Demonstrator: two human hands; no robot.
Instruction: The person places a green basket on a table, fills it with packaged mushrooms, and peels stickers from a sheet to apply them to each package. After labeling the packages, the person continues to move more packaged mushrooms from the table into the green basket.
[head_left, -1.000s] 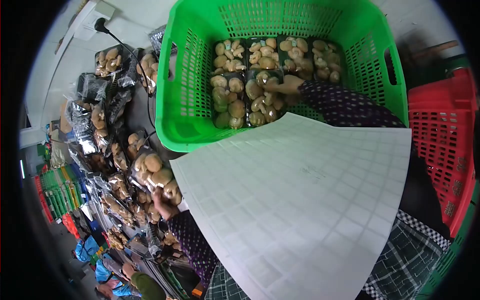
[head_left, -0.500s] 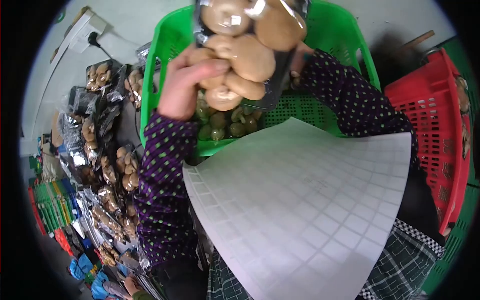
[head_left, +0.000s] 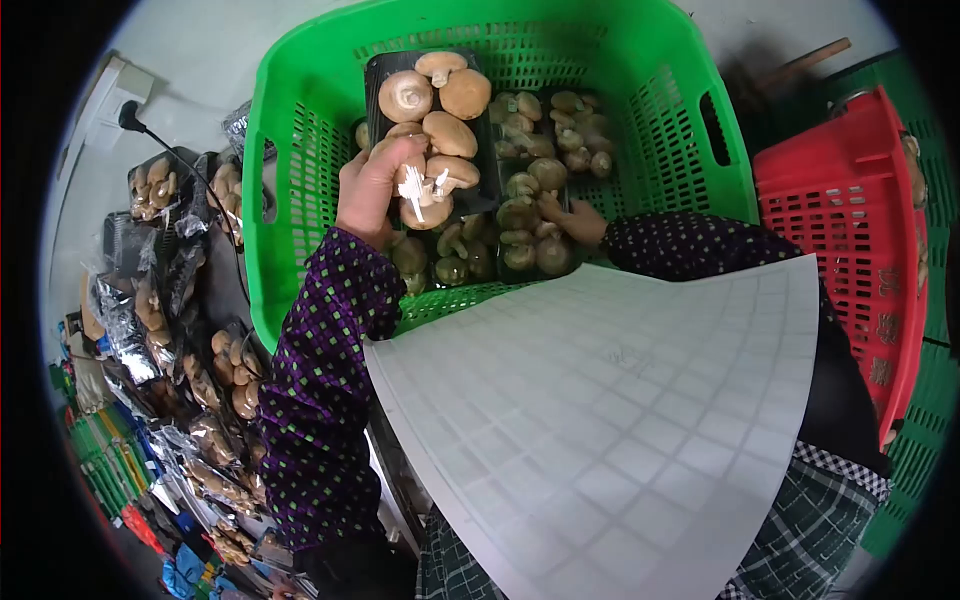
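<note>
My left hand [head_left: 368, 192] grips a black tray of wrapped mushrooms [head_left: 450, 134] by its left edge, its thumb on the film, above the left part of a green basket [head_left: 262, 190]. Lower in the basket, my right hand [head_left: 580, 220] is closed on the right edge of another wrapped mushroom tray [head_left: 535, 245]. More wrapped trays [head_left: 582, 130] lie on the basket floor behind that one. Part of a further tray [head_left: 462, 262] shows below the one in my left hand.
Many wrapped mushroom trays [head_left: 205, 440] lie on the left, with a black cable [head_left: 195, 175] running by them. A red basket [head_left: 840, 250] stands at the right. A white sheet with a grid [head_left: 620, 420] covers the lower middle.
The tray in my left hand has moved down and left over the basket. My right hand has gone down to another tray. More of the basket and its trays now shows.
</note>
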